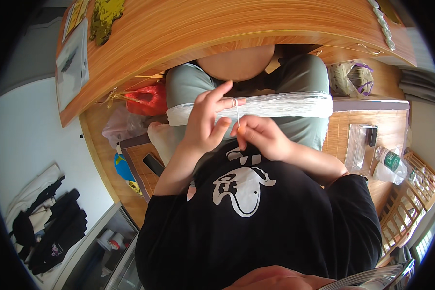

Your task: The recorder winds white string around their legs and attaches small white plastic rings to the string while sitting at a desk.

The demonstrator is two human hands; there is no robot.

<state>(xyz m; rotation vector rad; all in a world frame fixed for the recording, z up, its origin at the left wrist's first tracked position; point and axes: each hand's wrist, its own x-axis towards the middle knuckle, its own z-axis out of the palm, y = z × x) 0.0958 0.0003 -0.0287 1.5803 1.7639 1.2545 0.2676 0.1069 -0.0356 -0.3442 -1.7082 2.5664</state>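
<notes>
A thick hank of white thread (290, 105) stretches across both of my knees. Over it, my left hand (204, 123) has its fingers spread, with a turn of white thread (237, 114) looped round one outstretched finger. From that finger the strand runs down to my right hand (265, 138), which pinches it between thumb and fingertips. My right hand sits just below and to the right of the left one, close in front of my black shirt. Whether the strand joins the hank cannot be made out.
Ahead is a wooden desk (179, 36) holding gold foil (105, 19). A red plastic bag (147, 100) lies left of my knees. To the right are a clear box (359, 145), a green-labelled container (388, 158) and a wooden rack (403, 208). A phone (152, 165) lies by my left arm.
</notes>
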